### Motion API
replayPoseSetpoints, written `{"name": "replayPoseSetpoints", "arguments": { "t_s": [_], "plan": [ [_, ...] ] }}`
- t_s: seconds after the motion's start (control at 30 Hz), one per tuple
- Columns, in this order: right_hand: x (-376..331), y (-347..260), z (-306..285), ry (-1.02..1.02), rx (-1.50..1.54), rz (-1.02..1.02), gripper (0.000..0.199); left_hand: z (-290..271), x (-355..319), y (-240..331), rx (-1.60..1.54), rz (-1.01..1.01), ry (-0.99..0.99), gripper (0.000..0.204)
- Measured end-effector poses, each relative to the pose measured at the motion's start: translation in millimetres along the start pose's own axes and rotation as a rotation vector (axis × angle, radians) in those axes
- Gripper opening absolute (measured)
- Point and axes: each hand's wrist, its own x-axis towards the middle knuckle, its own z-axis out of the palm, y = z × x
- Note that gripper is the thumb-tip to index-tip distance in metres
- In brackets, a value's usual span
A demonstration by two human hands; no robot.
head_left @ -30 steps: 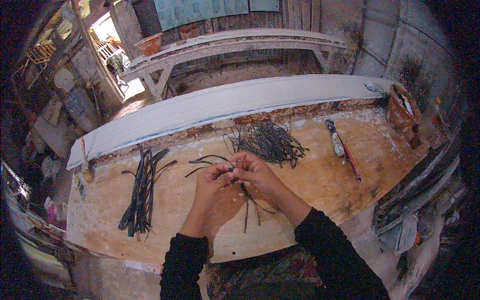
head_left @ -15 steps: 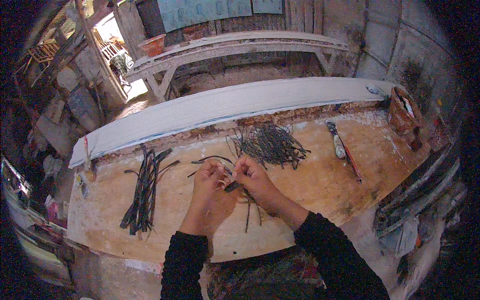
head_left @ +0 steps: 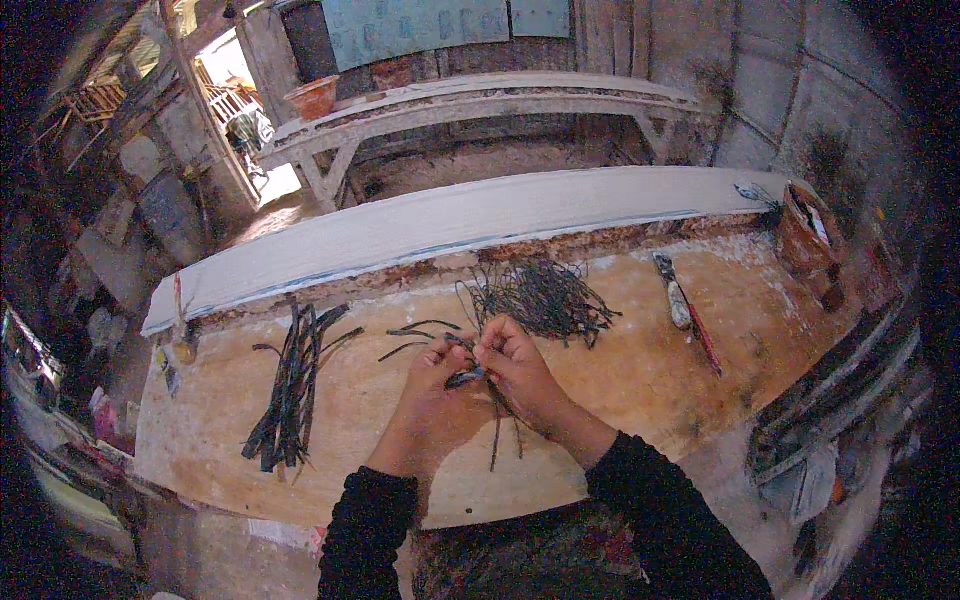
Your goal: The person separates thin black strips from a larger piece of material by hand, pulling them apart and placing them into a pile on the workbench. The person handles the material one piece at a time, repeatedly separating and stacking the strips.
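Left hand [head_left: 438,378] is edging toward right hand [head_left: 515,362] since the earlier frame; both are pinching dark strips [head_left: 462,379] over mid worktop [head_left: 620,410], right of the strip bundle [head_left: 288,400], near side of the tangled pile [head_left: 545,298]; loose ends [head_left: 496,440] are sticking out, so a slackening pinch could be letting strips slip or cross

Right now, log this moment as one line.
left hand: pinching black strips | right hand: pinching same strips | near: loose strip bundle, tangled dark pile | rest: pale-handled tool, red stick
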Motion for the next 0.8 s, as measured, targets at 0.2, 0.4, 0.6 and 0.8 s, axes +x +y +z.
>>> {"name": "replayPoseSetpoints", "arguments": {
  "t_s": [0.2,0.4,0.6,0.8],
  "plan": [
    [-3,-9,3,-0.051,-0.080,0.024,0.013,-18,6,-5,0.162,0.075,-0.029,0.015],
    [-7,-7,10,-0.061,-0.239,-0.048,0.013,-27,11,1,0.289,0.062,-0.026,0.011],
    [-4,8,4,-0.068,-0.270,-0.060,0.017,-33,15,0,0.281,0.060,-0.001,0.010],
    [-4,3,8,0.046,-0.253,0.034,0.012,-24,12,-1,0.323,0.178,-0.004,0.015]
  ]
}}
